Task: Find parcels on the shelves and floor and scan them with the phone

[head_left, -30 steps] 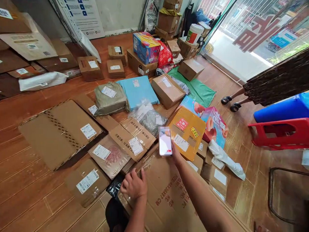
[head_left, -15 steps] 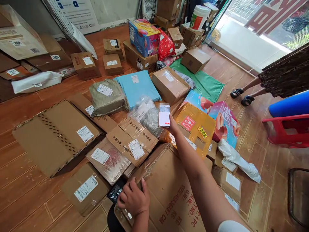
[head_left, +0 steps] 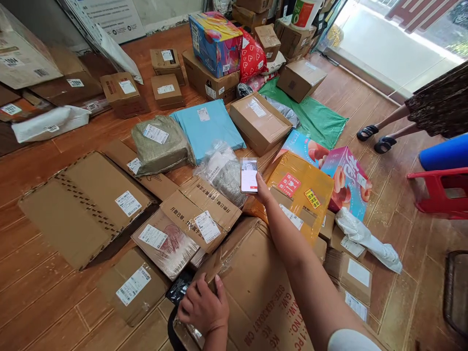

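Note:
My right hand point(head_left: 263, 189) is closed round a smartphone point(head_left: 249, 179) with its lit screen facing up, held above the parcels. My left hand point(head_left: 204, 304) curls its fingers over the left edge of a large cardboard box point(head_left: 252, 287) with red print on its side, close in front of me. Beneath the phone lie a clear plastic-wrapped parcel point(head_left: 223, 170) and an orange-yellow taped parcel point(head_left: 302, 192). Beside my left hand are a black plastic package point(head_left: 179, 287) and a labelled carton point(head_left: 133, 287). A box with black print point(head_left: 199, 207) lies just beyond it.
Parcels cover the wooden floor, among them a wide flat box point(head_left: 87, 204), a blue package point(head_left: 208, 126) and a green bag point(head_left: 310, 112). A person's sandalled feet point(head_left: 376, 138) are at the right, near a red stool point(head_left: 440, 192). Stacked cartons point(head_left: 29, 53) stand at the left.
The view has shifted slightly, so the far parcels and the person's feet sit a little differently in it. Both hands keep their hold on the phone and the box.

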### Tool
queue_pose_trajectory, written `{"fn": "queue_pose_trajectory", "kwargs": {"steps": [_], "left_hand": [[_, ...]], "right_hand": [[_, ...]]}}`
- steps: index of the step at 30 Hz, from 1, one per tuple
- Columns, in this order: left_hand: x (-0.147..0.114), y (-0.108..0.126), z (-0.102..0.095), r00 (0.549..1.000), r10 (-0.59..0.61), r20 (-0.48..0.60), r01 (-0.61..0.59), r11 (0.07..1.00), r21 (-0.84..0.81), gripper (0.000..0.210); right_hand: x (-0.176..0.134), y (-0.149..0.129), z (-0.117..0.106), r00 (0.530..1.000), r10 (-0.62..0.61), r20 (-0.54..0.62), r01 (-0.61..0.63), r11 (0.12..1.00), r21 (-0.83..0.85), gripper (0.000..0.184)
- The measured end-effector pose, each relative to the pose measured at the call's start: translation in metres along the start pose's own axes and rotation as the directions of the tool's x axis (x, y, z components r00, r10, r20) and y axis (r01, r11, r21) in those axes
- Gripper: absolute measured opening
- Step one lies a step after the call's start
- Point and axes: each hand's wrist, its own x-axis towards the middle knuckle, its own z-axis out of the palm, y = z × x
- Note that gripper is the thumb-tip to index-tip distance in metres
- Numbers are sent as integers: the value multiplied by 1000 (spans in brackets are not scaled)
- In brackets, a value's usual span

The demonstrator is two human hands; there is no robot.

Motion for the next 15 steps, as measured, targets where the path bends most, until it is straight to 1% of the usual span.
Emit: {"fn": "queue_pose_trajectory", "kwargs": {"steps": [5,11,15], "left_hand": [[0,0,2,1000,-3,-1,3,1000,-7,41],[-1,-1,3,1000,-10,29,11,1000,-11,41],[-1,-2,3,1000,-10,28,11,1000,-23,42]], "right_hand": [[2,2,-4,1000,0,-8,0,1000,-12,48],[1,1,-5,1000,-8,-16,8,1000,-15,45],[1,2,-6,1000,-17,-10,17,1000,-18,45]]}}
